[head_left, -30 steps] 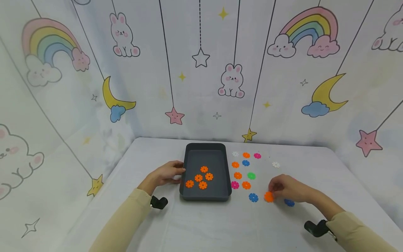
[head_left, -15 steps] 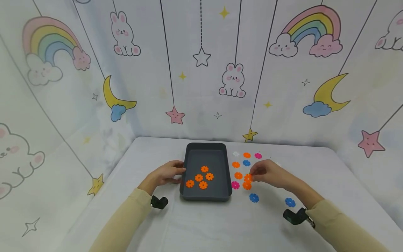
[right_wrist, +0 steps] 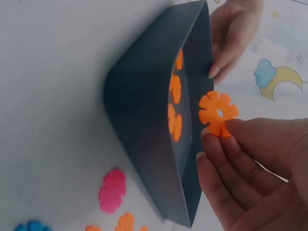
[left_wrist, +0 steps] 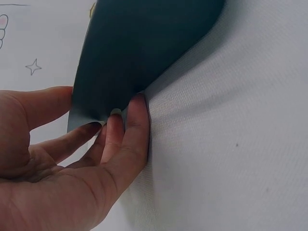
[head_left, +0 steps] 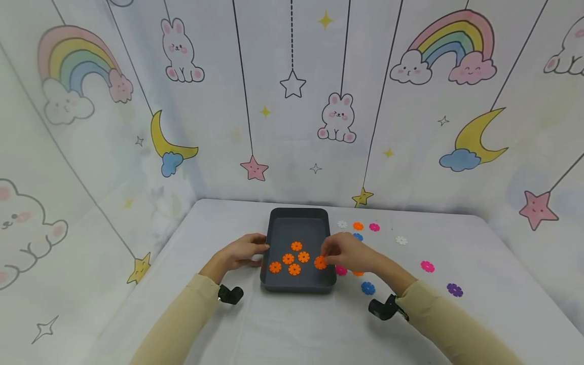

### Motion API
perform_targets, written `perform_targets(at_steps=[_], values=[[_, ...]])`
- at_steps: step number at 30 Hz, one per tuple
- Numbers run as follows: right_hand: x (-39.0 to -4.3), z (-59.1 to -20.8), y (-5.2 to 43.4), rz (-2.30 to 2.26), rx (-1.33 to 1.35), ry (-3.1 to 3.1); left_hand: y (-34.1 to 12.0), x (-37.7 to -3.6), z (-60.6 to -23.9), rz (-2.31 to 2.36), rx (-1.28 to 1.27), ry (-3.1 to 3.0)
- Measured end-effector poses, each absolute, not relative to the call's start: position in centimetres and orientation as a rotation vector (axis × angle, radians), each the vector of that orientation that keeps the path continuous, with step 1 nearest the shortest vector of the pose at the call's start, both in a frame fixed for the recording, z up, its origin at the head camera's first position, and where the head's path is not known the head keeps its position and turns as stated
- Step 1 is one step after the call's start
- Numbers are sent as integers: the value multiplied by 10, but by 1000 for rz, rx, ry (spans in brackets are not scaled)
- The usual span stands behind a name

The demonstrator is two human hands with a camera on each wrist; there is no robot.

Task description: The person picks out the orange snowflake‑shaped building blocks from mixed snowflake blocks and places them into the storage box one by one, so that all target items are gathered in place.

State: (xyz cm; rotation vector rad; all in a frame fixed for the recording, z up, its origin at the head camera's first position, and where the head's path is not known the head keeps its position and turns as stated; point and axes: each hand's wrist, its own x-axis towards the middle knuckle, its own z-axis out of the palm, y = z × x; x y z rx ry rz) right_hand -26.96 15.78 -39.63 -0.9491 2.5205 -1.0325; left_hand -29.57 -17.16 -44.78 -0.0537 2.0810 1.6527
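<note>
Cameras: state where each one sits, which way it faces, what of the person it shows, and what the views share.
Head: looks forward and down at the table; both sleeves, left hand, right hand.
Left wrist: low beside the tray; fingers against its wall.
Right wrist: over the tray's side; fingers pinching an orange flower disc.
Shared: the tray.

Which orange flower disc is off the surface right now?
The orange disc pinched in the right hand, held over the tray at its right side. The other five orange discs lie flat on the tray floor.
</note>
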Motion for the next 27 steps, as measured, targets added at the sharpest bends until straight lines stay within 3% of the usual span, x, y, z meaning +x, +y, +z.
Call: perform_targets(at_steps=[9,27], values=[[-274,-407,128,-839,-1009,2612,-171,-296,-449,1660,-55,2085],[-282,-429,112,-638,-902,2685,-173,-297,-450,1661,-44,2084]])
